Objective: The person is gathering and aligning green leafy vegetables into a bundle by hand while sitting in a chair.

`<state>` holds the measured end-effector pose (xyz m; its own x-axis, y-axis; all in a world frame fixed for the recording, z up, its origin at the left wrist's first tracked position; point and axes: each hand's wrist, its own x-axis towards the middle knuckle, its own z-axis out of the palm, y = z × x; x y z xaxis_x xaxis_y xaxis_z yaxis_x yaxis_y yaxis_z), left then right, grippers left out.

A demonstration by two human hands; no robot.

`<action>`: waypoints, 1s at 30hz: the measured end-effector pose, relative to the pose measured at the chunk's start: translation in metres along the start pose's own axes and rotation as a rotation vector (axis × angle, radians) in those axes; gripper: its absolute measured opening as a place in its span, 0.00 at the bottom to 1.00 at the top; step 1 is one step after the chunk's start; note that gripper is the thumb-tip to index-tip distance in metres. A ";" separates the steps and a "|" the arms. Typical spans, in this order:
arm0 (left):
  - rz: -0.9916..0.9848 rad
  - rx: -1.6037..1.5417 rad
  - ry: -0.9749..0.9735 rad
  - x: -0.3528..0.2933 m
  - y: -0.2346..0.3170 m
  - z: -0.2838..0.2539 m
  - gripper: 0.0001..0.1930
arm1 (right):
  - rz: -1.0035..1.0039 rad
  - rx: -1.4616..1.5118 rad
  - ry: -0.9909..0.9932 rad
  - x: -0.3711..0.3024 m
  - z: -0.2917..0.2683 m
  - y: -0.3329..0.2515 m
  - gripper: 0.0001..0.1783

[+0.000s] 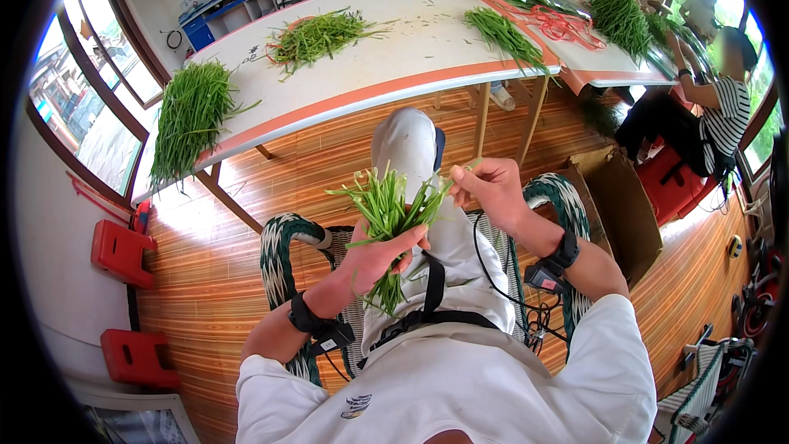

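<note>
My left hand [382,256] is wrapped round a bunch of green chives [385,204] above my lap. The cut-looking pale ends fan out upward, and the leaves hang below my fist. At the right edge of this bunch my right hand [493,187] is closed in a pinch of thumb and forefinger. What looks like a thin chive stalk is between those fingertips, though it is too small to see well. Ahead on the white table [353,74] lie a large chive pile [193,115] at the left, a loose heap [316,37] and a smaller bunch [503,35] at the right.
Red ties [563,25] and more chives [620,23] lie on the adjoining table, where a person in a striped top [727,107] sits. An open cardboard box [620,205] stands at my right. Red stools [122,253] line the left wall. A black cable [485,267] runs beside my lap.
</note>
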<state>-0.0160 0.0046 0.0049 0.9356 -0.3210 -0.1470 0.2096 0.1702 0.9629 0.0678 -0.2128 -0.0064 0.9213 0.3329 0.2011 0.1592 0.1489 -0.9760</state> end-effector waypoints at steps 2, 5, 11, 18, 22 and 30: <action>-0.013 -0.018 0.020 0.001 0.000 -0.002 0.10 | 0.009 -0.006 0.034 0.000 0.001 -0.004 0.13; -0.014 -0.056 0.069 0.003 0.002 -0.002 0.09 | -0.033 0.049 0.075 0.003 -0.003 -0.001 0.14; 0.021 -0.112 0.091 0.005 0.002 -0.007 0.08 | 0.044 0.220 -0.012 0.007 -0.011 -0.006 0.12; 0.005 -0.093 0.092 0.003 0.004 -0.003 0.13 | 0.008 0.189 -0.220 0.000 -0.004 -0.003 0.09; -0.014 -0.105 0.025 0.004 -0.001 -0.010 0.09 | 0.027 0.162 -0.143 -0.001 -0.003 -0.006 0.10; 0.034 -0.146 0.151 0.004 0.001 -0.007 0.13 | 0.052 0.082 -0.030 0.000 -0.003 -0.009 0.10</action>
<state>-0.0101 0.0099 0.0040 0.9726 -0.1709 -0.1575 0.2055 0.3158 0.9263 0.0677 -0.2166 0.0017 0.9162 0.3700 0.1540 0.0807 0.2061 -0.9752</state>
